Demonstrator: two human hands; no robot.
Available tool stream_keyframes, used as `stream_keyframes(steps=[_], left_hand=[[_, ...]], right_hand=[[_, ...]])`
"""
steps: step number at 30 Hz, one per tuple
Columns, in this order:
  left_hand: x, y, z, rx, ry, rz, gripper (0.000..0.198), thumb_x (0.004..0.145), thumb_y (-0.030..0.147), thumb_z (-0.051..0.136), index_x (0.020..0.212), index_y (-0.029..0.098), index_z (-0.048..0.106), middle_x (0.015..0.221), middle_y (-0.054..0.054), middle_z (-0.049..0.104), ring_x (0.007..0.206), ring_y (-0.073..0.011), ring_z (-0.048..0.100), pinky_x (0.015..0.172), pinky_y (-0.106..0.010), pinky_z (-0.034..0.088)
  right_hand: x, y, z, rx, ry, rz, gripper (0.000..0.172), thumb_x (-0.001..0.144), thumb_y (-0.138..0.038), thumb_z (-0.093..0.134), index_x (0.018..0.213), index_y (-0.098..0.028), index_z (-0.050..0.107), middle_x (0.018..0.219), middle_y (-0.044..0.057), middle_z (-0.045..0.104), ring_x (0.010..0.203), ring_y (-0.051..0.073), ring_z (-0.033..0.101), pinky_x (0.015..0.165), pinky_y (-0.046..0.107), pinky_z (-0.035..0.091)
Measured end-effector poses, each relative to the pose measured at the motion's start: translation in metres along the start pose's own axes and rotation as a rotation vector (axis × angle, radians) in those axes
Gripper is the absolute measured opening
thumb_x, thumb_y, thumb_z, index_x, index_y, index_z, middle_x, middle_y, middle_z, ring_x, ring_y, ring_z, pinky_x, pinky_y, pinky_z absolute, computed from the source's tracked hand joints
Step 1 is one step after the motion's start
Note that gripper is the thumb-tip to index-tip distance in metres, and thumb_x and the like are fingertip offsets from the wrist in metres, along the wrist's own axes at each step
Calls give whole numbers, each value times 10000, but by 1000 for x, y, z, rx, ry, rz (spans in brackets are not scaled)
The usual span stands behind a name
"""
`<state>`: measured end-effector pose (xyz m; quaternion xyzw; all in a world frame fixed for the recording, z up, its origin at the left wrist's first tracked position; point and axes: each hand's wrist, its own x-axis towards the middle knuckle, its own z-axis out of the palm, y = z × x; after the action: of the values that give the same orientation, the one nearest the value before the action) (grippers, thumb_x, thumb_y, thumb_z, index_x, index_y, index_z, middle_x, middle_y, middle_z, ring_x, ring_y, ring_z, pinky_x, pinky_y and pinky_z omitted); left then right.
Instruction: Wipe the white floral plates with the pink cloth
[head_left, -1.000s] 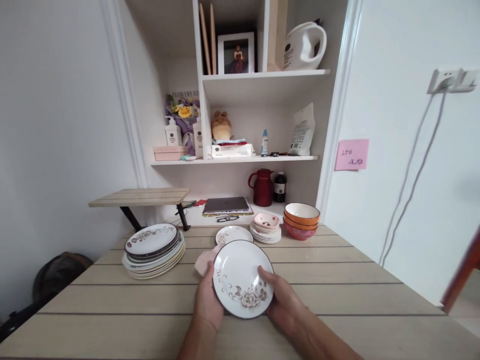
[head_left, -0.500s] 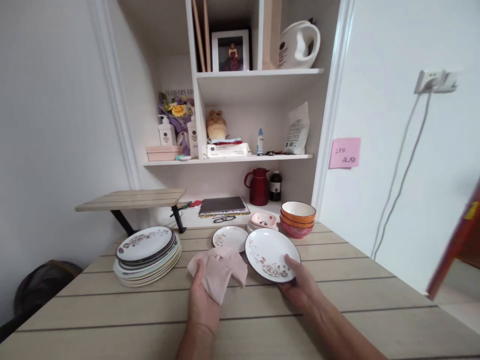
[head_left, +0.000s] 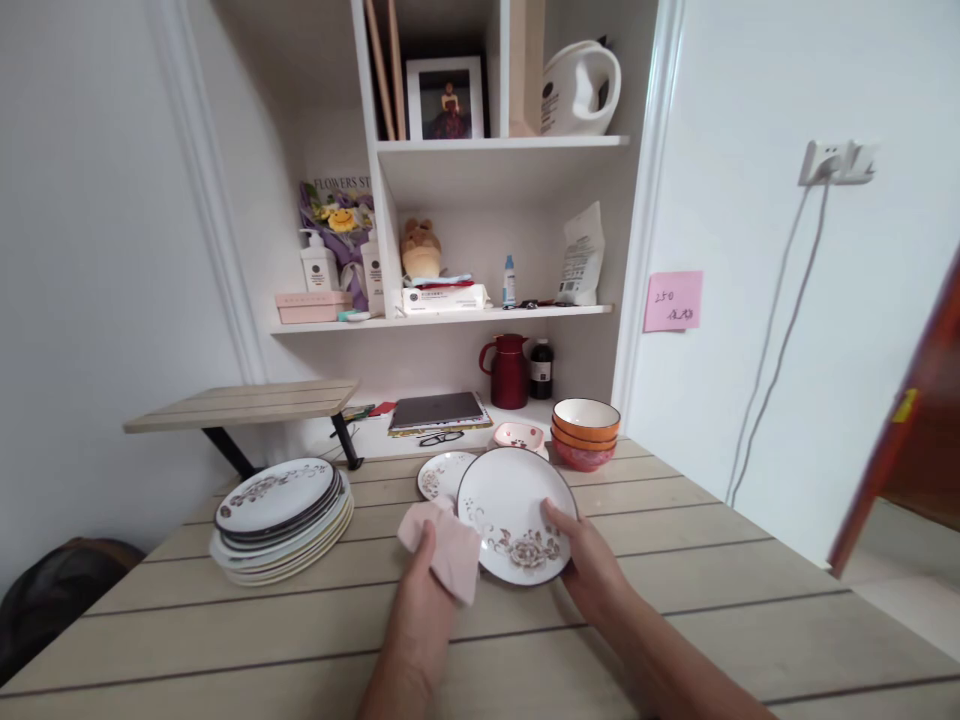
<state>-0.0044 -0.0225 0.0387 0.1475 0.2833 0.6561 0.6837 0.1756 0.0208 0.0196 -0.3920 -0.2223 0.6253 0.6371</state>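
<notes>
My right hand (head_left: pixel 589 560) grips the right edge of a white plate (head_left: pixel 517 510) with a brown flower pattern and a dark rim, thumb on its face. The plate is tilted toward me above the table. My left hand (head_left: pixel 424 600) is closed on a folded pink cloth (head_left: pixel 450 550), which meets the plate's left edge. Behind the plate, a smaller flowered plate (head_left: pixel 439 474) lies on the table, partly covered. At the left stands a stack of plates (head_left: pixel 281 495), a dark-rimmed flowered one on top.
Orange and red bowls (head_left: pixel 585 435) are stacked at the back right, beside a small pink dish (head_left: pixel 517 436). A low wooden stand (head_left: pixel 247 402) is behind the plate stack. Glasses (head_left: pixel 441 438), a laptop (head_left: pixel 437 409) and a red jug (head_left: pixel 508 372) sit farther back.
The plate has come left and nearer, turned more to face me, and now covers more of the small plate. The cloth in my left hand is bunched closer to the plate's edge. The view has shifted slightly.
</notes>
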Motion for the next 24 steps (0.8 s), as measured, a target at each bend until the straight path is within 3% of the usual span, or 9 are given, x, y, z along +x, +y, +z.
stream_keyframes(steps=[5, 8, 12, 15, 19, 21, 24], left_hand=[[-4, -4, 1, 17, -123, 47, 486, 867, 468, 582, 1287, 223, 597, 1311, -105, 628, 1236, -254, 564, 1052, -396, 441], [-2, -6, -1, 158, -174, 103, 560, 846, 586, 536, 1320, 290, 568, 1371, -83, 580, 1283, -274, 516, 1031, -445, 441], [11, -14, -10, 366, -152, 188, 535, 760, 490, 681, 1266, 337, 602, 1402, -41, 542, 1319, -275, 462, 1050, -418, 400], [22, -19, -22, 875, 66, 582, 387, 691, 366, 726, 1051, 226, 702, 1220, -115, 607, 1231, -295, 498, 1053, -399, 371], [25, -17, -31, 1299, 292, 819, 230, 773, 318, 609, 964, 208, 677, 973, -100, 596, 976, -283, 576, 880, -432, 456], [21, -15, -30, 1444, 433, 885, 181, 785, 301, 610, 936, 210, 653, 1002, -102, 583, 985, -291, 569, 833, -437, 464], [15, -13, -23, 1534, 644, 972, 224, 791, 297, 634, 995, 204, 628, 1220, -138, 546, 1137, -325, 523, 882, -477, 444]], right_hand=[[-5, 0, 3, -84, -57, -26, 456, 702, -336, 774, 1079, -130, 623, 894, 121, 769, 756, 264, 730, 699, 383, 596], [-7, -2, 5, -110, -46, -17, 414, 702, -316, 762, 1047, -135, 622, 851, 110, 769, 717, 257, 727, 666, 378, 590], [-13, 0, 10, -135, -111, 16, 368, 711, -294, 741, 1016, -119, 630, 798, 110, 765, 692, 251, 725, 658, 360, 582], [-20, 1, 13, -145, -121, 44, 337, 716, -290, 736, 992, -128, 629, 791, 106, 765, 695, 248, 727, 653, 348, 579], [-29, 2, 16, -179, -161, 79, 323, 725, -287, 729, 989, -131, 626, 809, 111, 765, 704, 247, 728, 645, 339, 578], [-33, 3, 18, -185, -182, 96, 341, 730, -297, 727, 1009, -134, 620, 821, 111, 765, 710, 246, 728, 658, 345, 581], [-37, 3, 20, -186, -179, 114, 354, 726, -317, 734, 1006, -137, 613, 839, 115, 763, 722, 250, 728, 664, 353, 583]])
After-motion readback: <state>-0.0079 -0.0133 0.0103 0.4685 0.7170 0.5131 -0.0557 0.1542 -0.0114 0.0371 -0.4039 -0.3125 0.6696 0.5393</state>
